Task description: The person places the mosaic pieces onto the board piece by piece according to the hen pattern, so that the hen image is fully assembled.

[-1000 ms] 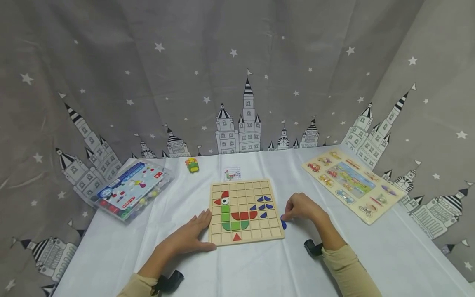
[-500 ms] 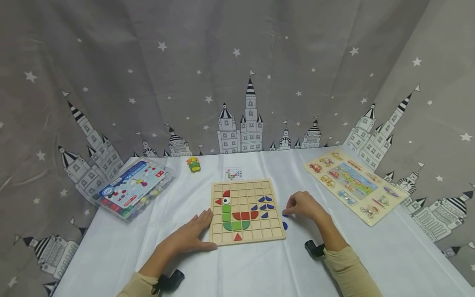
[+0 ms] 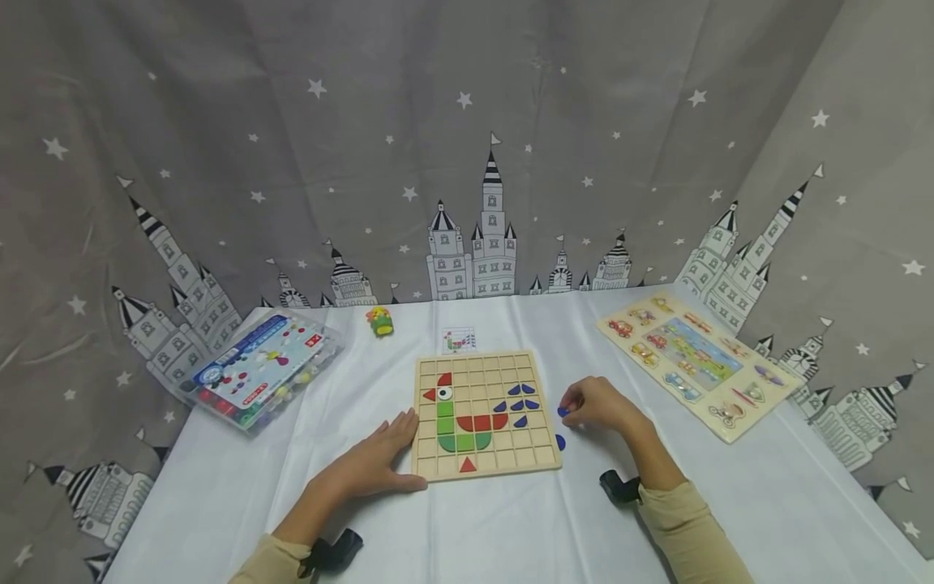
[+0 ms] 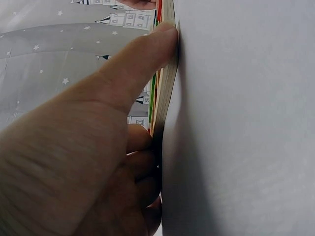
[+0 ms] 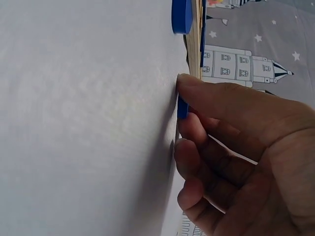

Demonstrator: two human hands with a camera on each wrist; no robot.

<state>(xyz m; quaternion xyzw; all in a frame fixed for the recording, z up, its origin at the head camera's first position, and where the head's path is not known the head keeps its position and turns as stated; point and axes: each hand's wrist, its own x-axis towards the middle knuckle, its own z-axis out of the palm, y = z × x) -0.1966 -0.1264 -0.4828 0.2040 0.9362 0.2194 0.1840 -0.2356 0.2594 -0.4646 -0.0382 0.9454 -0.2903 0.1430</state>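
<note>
A wooden grid board (image 3: 525, 456) lies mid-table, with red, green and blue pieces forming a bird. Against its left side and near corner rests my left hand (image 3: 374, 461), fingers spread and thumb (image 4: 157, 46) touching the edge. To the right of the board, my right hand (image 3: 600, 403) pinches a small blue piece (image 5: 182, 109) between thumb and fingertips, close to the tablecloth. Another blue piece with a rounded side (image 3: 560, 443) lies by the board's right edge, just nearer to me. The curled fingers hide part of the pinched piece.
A small picture card (image 3: 459, 340) of the bird lies behind the board. Farther left are a toy figure (image 3: 380, 322) and a clear plastic case (image 3: 266, 373) of coloured parts. A wooden picture puzzle (image 3: 700, 357) lies at the right. Behind hangs a grey castle-print curtain (image 3: 467, 162).
The right fingertips were on the blue pieces beside the board; they have drawn one slightly away from me, apart from the other, and now pinch it. The left hand has stayed put.
</note>
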